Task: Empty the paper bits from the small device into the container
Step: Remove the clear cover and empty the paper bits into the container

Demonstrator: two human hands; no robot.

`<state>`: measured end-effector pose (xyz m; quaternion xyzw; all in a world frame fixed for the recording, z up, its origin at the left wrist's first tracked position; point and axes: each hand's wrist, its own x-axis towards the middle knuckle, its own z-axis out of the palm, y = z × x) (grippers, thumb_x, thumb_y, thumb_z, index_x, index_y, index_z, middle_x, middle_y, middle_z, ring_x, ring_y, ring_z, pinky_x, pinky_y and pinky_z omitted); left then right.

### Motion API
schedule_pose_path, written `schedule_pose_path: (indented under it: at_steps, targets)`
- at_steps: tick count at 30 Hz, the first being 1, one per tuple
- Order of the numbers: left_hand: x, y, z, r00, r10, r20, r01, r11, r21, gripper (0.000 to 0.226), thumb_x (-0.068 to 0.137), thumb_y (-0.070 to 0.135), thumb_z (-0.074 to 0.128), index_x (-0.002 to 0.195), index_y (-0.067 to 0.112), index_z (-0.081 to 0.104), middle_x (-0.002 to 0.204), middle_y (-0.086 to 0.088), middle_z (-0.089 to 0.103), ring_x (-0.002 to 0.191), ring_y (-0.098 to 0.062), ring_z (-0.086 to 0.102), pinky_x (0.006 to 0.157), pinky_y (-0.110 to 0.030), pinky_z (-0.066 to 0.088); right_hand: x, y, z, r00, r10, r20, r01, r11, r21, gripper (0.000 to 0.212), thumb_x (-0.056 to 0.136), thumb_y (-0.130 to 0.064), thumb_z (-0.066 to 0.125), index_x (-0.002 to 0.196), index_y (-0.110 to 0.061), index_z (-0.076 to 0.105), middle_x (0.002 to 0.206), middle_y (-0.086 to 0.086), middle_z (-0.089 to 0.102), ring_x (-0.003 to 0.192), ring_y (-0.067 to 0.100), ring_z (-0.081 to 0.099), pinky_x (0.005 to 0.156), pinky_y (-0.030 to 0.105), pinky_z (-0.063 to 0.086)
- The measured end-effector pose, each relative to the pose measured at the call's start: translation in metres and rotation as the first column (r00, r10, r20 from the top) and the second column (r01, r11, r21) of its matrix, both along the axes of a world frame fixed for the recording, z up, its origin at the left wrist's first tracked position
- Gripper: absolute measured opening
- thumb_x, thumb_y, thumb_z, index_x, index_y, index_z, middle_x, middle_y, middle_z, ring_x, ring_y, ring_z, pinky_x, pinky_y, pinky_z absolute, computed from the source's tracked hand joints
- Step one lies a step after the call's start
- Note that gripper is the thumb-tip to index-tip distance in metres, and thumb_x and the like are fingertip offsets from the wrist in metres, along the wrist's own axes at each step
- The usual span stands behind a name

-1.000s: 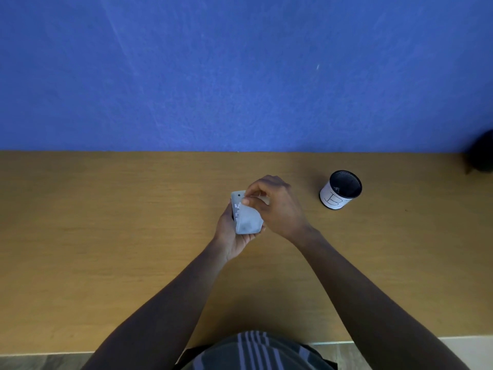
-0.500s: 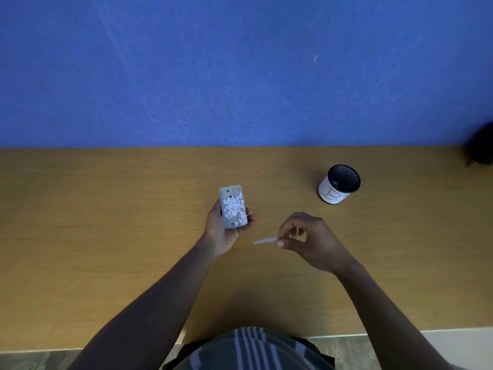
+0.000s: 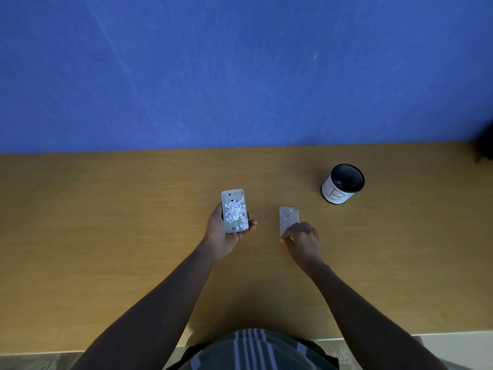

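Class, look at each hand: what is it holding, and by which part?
Left hand cradles the open device by its long sides. Right hand pinches the clear cover's near end.

Container (image 3: 342,184) right of device (image 3: 234,210)

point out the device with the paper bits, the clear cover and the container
small device (image 3: 235,211), head view, on its open face
clear cover (image 3: 288,217), head view, its upper half
container (image 3: 334,194), head view, white label

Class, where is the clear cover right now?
The clear cover lies on the table under the right hand's fingertips, between the device and the container.
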<state>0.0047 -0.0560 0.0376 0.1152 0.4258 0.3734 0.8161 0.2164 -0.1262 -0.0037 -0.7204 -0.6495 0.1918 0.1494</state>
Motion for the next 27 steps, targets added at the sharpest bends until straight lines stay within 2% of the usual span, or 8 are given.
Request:
schedule_pose_path:
  at_steps: [5,8,11,14,18,22,24,27]
  targets:
    - [-0.003,0.003,-0.001,1.0,0.005,-0.011,-0.005,1.0,-0.005,0.054,0.099,0.051,0.035,0.105,0.003,0.06,0.079,-0.019,0.067,0.071,-0.035,0.068,0.064,-0.041,0.06,0.009,-0.01,-0.015,0.999,-0.042,-0.034,0.042,0.999,-0.004,0.005,0.077,-0.014,0.076,0.081,-0.012,0.074,0.093,0.004,0.073,0.103,0.03,0.059,0.087,0.041,0.045]
    - [-0.002,0.004,-0.004,1.0,-0.005,0.002,0.005,1.0,-0.003,0.054,0.097,0.052,0.038,0.107,0.004,0.061,0.08,-0.019,0.068,0.072,-0.036,0.069,0.065,-0.041,0.06,0.022,-0.01,-0.017,0.972,-0.182,-0.15,0.19,0.981,0.046,0.023,0.082,-0.013,0.074,0.103,-0.009,0.07,0.108,0.01,0.07,0.106,0.032,0.059,0.086,0.042,0.049]
    - [-0.001,0.005,-0.005,0.999,-0.033,0.012,0.033,0.999,-0.004,0.053,0.096,0.055,0.04,0.106,0.008,0.063,0.088,-0.02,0.071,0.076,-0.038,0.069,0.064,-0.039,0.059,0.039,-0.001,-0.011,0.771,-0.482,-0.416,0.535,0.845,0.012,0.065,0.081,-0.018,0.076,0.137,-0.01,0.043,0.122,0.011,0.056,0.101,0.026,0.056,0.08,0.041,0.05]
    - [0.0,0.004,-0.006,0.999,-0.049,0.01,0.049,0.999,-0.011,0.055,0.094,0.058,0.04,0.107,0.009,0.064,0.094,-0.022,0.071,0.08,-0.038,0.069,0.063,-0.037,0.059,0.06,0.014,-0.003,0.566,-0.605,-0.561,0.711,0.702,-0.04,0.094,0.077,-0.025,0.081,0.148,-0.015,0.02,0.134,0.013,0.045,0.105,0.026,0.055,0.082,0.039,0.047]
    - [0.001,0.004,-0.005,0.999,-0.048,0.004,0.049,0.999,-0.023,0.055,0.094,0.059,0.039,0.105,0.011,0.065,0.094,-0.021,0.07,0.077,-0.037,0.069,0.061,-0.035,0.057,0.085,0.034,0.004,0.53,-0.621,-0.577,0.742,0.669,-0.039,0.109,0.072,-0.028,0.085,0.151,-0.023,0.01,0.149,0.014,0.032,0.121,0.029,0.05,0.093,0.044,0.045]
    - [0.002,0.002,-0.005,0.999,-0.046,-0.004,0.046,0.998,-0.031,0.054,0.095,0.057,0.039,0.104,0.011,0.066,0.093,-0.022,0.069,0.076,-0.037,0.068,0.06,-0.034,0.056,0.101,0.05,0.008,0.597,-0.573,-0.562,0.717,0.695,0.054,0.1,0.071,-0.025,0.085,0.148,-0.033,0.021,0.15,0.013,0.032,0.127,0.032,0.047,0.097,0.046,0.045]
    - [0.003,0.002,-0.005,0.999,-0.035,-0.01,0.034,0.999,-0.042,0.054,0.095,0.057,0.039,0.105,0.011,0.065,0.093,-0.022,0.068,0.075,-0.037,0.068,0.059,-0.034,0.056,0.104,0.054,0.005,0.65,-0.542,-0.532,0.69,0.714,0.116,0.078,0.077,-0.02,0.08,0.142,-0.028,0.038,0.145,0.013,0.041,0.125,0.034,0.049,0.098,0.048,0.047]
    - [0.003,0.002,-0.006,1.0,-0.019,-0.014,0.018,0.999,-0.05,0.054,0.095,0.056,0.039,0.107,0.01,0.064,0.095,-0.022,0.067,0.075,-0.037,0.067,0.058,-0.035,0.056,0.104,0.056,-0.001,0.685,-0.562,-0.463,0.689,0.706,0.164,0.043,0.086,-0.017,0.073,0.125,-0.01,0.057,0.132,0.018,0.055,0.118,0.038,0.054,0.093,0.052,0.049]
